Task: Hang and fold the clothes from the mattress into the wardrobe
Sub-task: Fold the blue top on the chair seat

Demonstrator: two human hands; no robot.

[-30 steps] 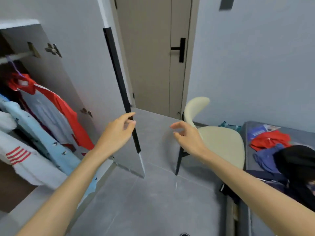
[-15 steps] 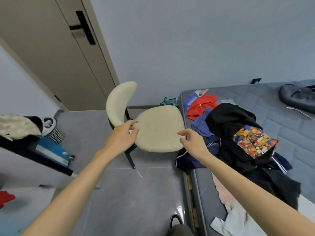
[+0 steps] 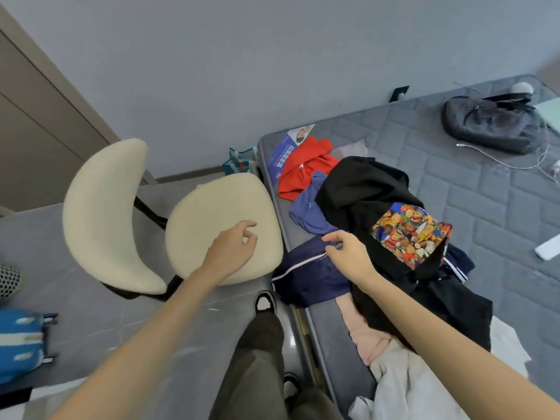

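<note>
Two empty grips, loosely spread: left hand [image 3: 231, 251], right hand [image 3: 348, 256].
Fetching step; next likely pinching navy garment [image 3: 306, 277], centre frame, off mattress [image 3: 485, 192].

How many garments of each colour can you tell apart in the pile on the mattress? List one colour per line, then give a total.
Red garment: 1
Blue garment: 1
Navy garment: 1
Black garment: 1, with a printed patch
Pink garment: 1
Pale grey garment: 1
Total: 6; folds may hide more.
</note>
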